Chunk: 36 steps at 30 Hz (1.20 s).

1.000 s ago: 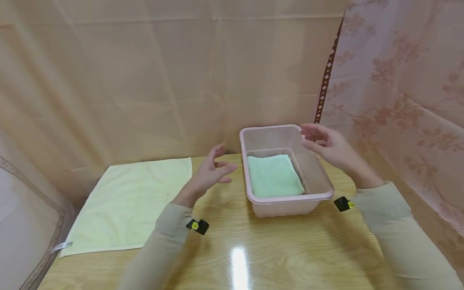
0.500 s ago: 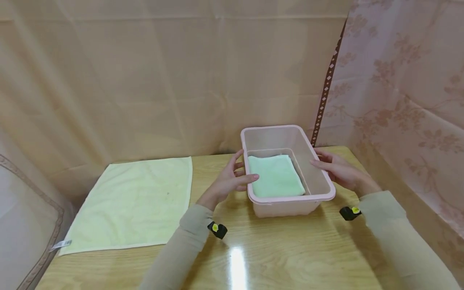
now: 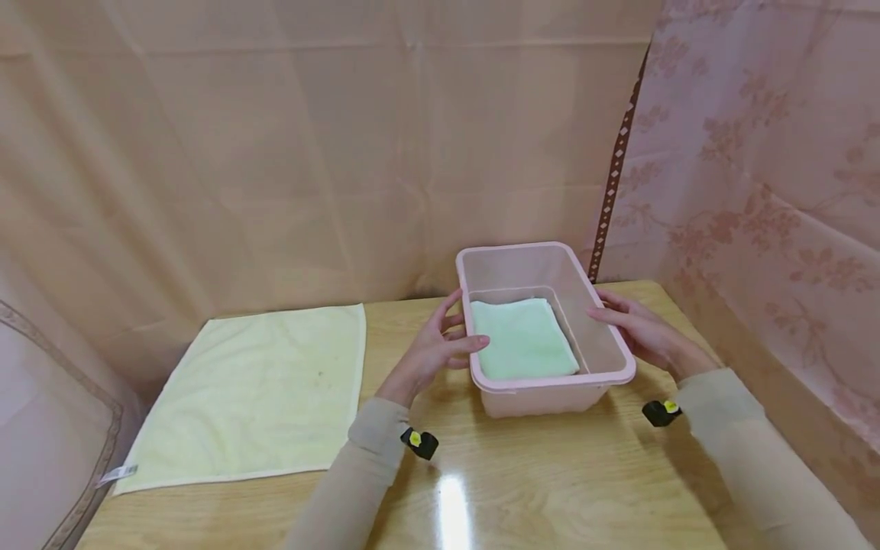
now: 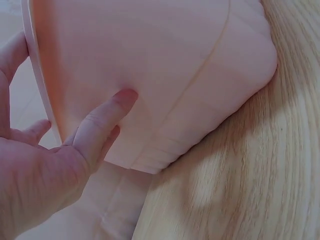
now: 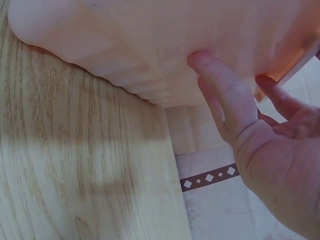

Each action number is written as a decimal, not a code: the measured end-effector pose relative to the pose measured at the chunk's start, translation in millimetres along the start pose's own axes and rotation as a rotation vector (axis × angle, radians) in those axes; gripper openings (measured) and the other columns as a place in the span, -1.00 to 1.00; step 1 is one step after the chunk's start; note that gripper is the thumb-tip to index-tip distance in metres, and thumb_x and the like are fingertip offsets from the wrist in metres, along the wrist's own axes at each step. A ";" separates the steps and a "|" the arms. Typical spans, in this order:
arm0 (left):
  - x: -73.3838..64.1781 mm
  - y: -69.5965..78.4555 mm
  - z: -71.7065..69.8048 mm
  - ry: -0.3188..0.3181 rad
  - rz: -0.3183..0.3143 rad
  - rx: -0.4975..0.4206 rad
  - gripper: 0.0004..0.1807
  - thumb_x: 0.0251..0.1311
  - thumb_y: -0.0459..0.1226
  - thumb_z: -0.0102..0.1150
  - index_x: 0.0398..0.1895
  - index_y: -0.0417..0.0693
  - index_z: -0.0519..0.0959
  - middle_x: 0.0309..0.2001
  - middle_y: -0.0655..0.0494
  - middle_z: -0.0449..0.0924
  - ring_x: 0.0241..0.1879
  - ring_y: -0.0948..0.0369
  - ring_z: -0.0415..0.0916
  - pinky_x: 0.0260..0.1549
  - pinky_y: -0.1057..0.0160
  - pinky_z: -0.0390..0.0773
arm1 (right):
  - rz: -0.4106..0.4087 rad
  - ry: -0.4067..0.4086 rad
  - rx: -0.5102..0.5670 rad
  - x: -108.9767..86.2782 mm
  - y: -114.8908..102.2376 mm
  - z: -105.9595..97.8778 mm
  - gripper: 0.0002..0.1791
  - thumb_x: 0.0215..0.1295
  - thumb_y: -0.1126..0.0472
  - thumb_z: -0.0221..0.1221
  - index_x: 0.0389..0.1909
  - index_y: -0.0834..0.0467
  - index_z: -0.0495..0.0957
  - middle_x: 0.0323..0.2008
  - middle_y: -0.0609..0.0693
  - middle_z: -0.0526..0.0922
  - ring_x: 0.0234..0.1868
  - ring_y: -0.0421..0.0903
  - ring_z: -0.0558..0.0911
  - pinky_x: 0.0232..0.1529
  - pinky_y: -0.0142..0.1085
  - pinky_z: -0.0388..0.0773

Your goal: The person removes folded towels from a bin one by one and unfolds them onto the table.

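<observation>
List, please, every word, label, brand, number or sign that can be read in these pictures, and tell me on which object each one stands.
No text can be read in any view.
Tag at the near left corner of the pale yellow towel: faint marks, too small and blurred to read.
Pink bin: no lettering visible.

The person's left arm (image 3: 357, 481) reaches forward from the bottom of the head view, slanting rightward; the right arm (image 3: 770, 462) slants leftward from the lower right corner. Both sleeves end short of the wrists, leaving the left wrist (image 3: 399, 384) and right wrist (image 3: 690, 359) bare. The left grip (image 3: 431, 347) and right grip (image 3: 639, 325) face each other, well apart, each holding with thumb opposite bent fingers. The left thumb (image 3: 470, 344) and right thumb (image 3: 606, 315) point inward; the left index finger (image 3: 447, 304) angles forward.
</observation>
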<state>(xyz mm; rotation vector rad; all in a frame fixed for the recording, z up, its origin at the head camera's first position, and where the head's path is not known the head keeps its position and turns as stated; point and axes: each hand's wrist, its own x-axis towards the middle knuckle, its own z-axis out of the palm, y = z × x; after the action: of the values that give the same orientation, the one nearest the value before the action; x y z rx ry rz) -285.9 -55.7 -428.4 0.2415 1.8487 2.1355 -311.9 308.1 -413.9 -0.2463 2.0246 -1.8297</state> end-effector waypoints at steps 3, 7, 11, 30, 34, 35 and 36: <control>1.6 0.4 -1.4 -0.007 0.001 0.001 0.05 0.09 -0.29 0.54 0.55 0.50 0.14 0.46 -0.23 0.22 0.19 -0.06 0.53 -0.11 -0.07 0.68 | -0.010 -0.004 -0.002 2.6 0.9 -0.1 -0.26 0.59 0.08 0.01 0.59 0.20 -0.09 0.20 0.10 0.51 0.07 0.00 0.65 -0.02 -0.01 0.65; 4.9 0.1 -3.5 -0.016 0.010 0.008 0.04 0.09 -0.28 0.53 0.55 0.51 0.15 0.45 -0.24 0.23 0.19 -0.06 0.53 -0.11 -0.07 0.67 | -0.012 0.000 -0.031 5.2 1.1 -0.7 -0.24 0.58 0.05 0.02 0.61 0.17 -0.10 0.27 0.20 0.43 0.07 -0.01 0.64 -0.01 0.00 0.64; 6.9 -2.5 -3.3 -0.013 0.006 0.003 0.04 0.08 -0.27 0.55 0.54 0.53 0.16 0.45 -0.25 0.23 0.20 -0.06 0.51 -0.11 -0.07 0.67 | 0.008 0.004 -0.059 5.8 1.9 -1.7 -0.21 0.57 0.02 0.02 0.62 0.14 -0.12 0.37 0.32 0.27 0.09 -0.04 0.61 0.03 -0.01 0.63; 19.3 -5.0 37.3 -0.020 0.018 -0.030 0.07 0.05 -0.27 0.57 0.55 0.50 0.14 0.36 -0.07 0.37 0.13 0.05 0.58 -0.12 -0.05 0.68 | 0.007 0.032 -0.050 -21.1 -3.1 -31.7 -0.27 0.62 0.08 -0.06 0.61 0.21 -0.14 0.05 -0.13 0.61 0.02 -0.12 0.65 -0.05 -0.11 0.66; 22.8 -5.7 56.6 -0.038 0.001 -0.049 0.06 0.06 -0.28 0.56 0.54 0.54 0.14 0.33 -0.02 0.37 0.11 0.08 0.58 -0.14 -0.01 0.69 | 0.044 0.053 -0.087 -39.2 -5.5 -43.8 -0.24 0.64 0.05 -0.09 0.62 0.23 -0.23 -0.01 -0.16 0.62 -0.01 -0.15 0.66 -0.08 -0.12 0.67; 23.9 -5.9 62.0 -0.044 -0.001 -0.055 0.07 0.07 -0.29 0.55 0.54 0.54 0.14 0.32 -0.01 0.37 0.10 0.08 0.58 -0.14 -0.01 0.69 | 0.051 0.062 -0.104 -43.8 -6.8 -47.2 -0.23 0.65 0.05 -0.10 0.61 0.26 -0.25 -0.02 -0.17 0.63 -0.03 -0.15 0.66 -0.10 -0.12 0.67; 25.0 -6.2 67.6 -0.046 -0.004 -0.056 0.07 0.07 -0.30 0.55 0.54 0.55 0.14 0.31 0.00 0.37 0.09 0.10 0.59 -0.15 0.00 0.69 | 0.055 0.070 -0.124 -48.2 -8.3 -50.7 -0.22 0.65 0.04 -0.11 0.61 0.29 -0.26 -0.04 -0.19 0.64 -0.05 -0.16 0.67 -0.11 -0.13 0.68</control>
<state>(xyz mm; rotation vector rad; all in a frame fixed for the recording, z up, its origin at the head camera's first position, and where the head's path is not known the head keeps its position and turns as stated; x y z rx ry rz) -286.8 16.6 -425.8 0.2717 1.7594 2.1572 -289.9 372.0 -394.2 -0.1622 2.1740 -1.7045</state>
